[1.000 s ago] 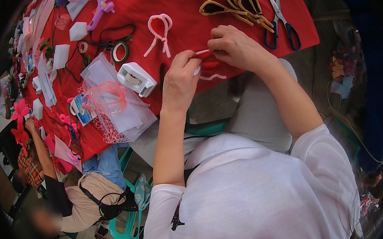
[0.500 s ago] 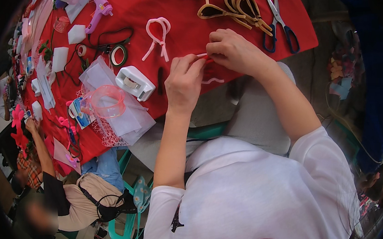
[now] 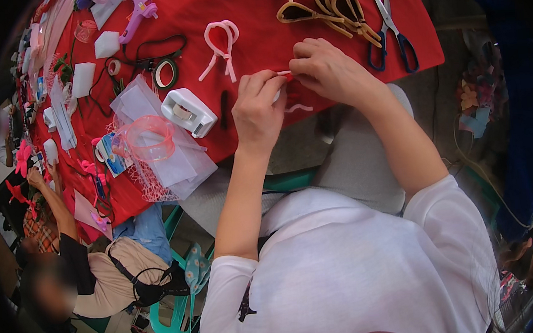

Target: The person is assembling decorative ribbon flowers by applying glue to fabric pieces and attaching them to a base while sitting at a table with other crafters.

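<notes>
A thin pink pipe cleaner (image 3: 283,73) runs between my fingertips just above the near edge of the table. My left hand (image 3: 257,108) pinches one end and my right hand (image 3: 326,68) pinches the other. Below them a wavy pink end (image 3: 299,107) shows; whether it belongs to the same piece I cannot tell. Beyond my left hand lies a finished-looking pink pipe cleaner loop (image 3: 228,55) with two crossed legs. Several tan pipe cleaner loops (image 3: 355,18) lie past my right hand. Blue-handled scissors (image 3: 388,25), blades spread, rest beside my right wrist.
Left of my hands, a white tape dispenser (image 3: 190,112) stands by translucent sheets and a pink ribbon roll (image 3: 150,139). Green tape (image 3: 165,74), white foam blocks (image 3: 107,45) and a purple glue gun (image 3: 139,14) lie farther off. Another person (image 3: 125,274) sits at the left by the red tablecloth (image 3: 204,5).
Both hands stay pinched on the pipe cleaner; my left fingers have shifted slightly upward and right. At the left, the other person's arm and a pink flower-like piece have moved a little.
</notes>
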Demonstrator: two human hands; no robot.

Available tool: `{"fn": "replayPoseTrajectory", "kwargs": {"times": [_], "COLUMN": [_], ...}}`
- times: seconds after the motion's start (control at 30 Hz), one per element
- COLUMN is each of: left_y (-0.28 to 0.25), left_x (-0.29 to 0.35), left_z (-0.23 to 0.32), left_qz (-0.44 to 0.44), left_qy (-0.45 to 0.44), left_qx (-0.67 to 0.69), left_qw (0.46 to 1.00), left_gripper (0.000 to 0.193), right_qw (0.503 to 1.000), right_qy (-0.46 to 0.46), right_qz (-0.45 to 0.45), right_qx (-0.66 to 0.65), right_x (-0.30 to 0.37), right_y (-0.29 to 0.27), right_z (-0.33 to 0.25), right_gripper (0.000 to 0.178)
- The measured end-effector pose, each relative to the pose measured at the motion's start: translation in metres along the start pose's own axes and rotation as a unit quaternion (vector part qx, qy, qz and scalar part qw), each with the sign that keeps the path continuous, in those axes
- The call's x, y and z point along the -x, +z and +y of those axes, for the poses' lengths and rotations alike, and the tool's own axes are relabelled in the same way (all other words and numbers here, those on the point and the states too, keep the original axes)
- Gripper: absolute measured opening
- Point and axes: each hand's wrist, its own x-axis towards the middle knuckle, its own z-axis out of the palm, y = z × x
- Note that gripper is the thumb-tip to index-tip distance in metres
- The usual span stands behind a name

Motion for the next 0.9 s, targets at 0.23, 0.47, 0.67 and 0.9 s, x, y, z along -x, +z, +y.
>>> {"fn": "replayPoseTrajectory", "kwargs": {"times": [0.23, 0.47, 0.67, 0.9], "left_y": [-0.037, -0.038, -0.032, -0.023], "left_x": [-0.002, 0.002, 0.001, 0.002], "left_z": [-0.019, -0.013, -0.004, -0.001], "left_qz": [-0.051, -0.089, -0.093, -0.096], "left_qy": [0.033, 0.041, 0.046, 0.062], "left_qx": [0.014, -0.02, -0.056, -0.045], "left_qw": [0.998, 0.995, 0.993, 0.992], "left_gripper": [0.018, 0.015, 0.013, 0.018], "right_qw": [1.0, 1.0, 1.0, 1.0], "right_qy": [-0.001, -0.002, -0.007, -0.005], "right_qz": [0.013, 0.008, 0.013, 0.015], "right_qx": [-0.015, -0.014, -0.018, -0.016], "right_x": [0.0, -0.001, -0.001, -0.001], "right_y": [0.003, 0.004, 0.005, 0.005], "right_z": [0.003, 0.004, 0.006, 0.005], "right_gripper": [0.007, 0.007, 0.008, 0.008]}}
